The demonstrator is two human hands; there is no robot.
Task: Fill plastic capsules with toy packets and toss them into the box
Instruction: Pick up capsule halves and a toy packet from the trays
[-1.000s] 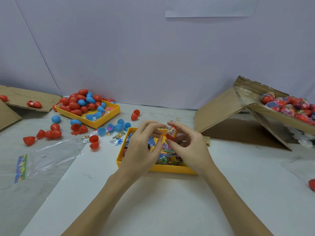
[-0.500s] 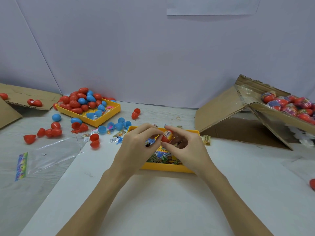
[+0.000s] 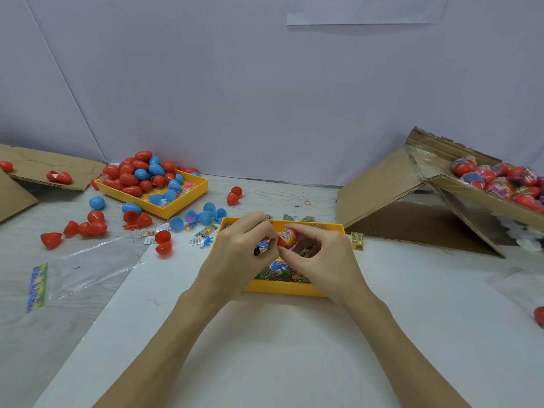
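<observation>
White tabletop (image 3: 279,348) lay bare near me. Two yellow plastic trays sat there: the near tray (image 3: 282,290) of toy packets under my hands, the far tray (image 3: 188,198) of capsules. My left hand (image 3: 235,260) and right hand (image 3: 321,260) pinched one red plastic capsule (image 3: 286,238). One cardboard box (image 3: 471,195) stood at the right edge.

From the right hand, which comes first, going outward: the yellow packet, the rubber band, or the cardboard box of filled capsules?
From the right hand:
1. Yellow packet, just to its right on the table.
2. Rubber band, farther back.
3. Cardboard box, far right.
</observation>
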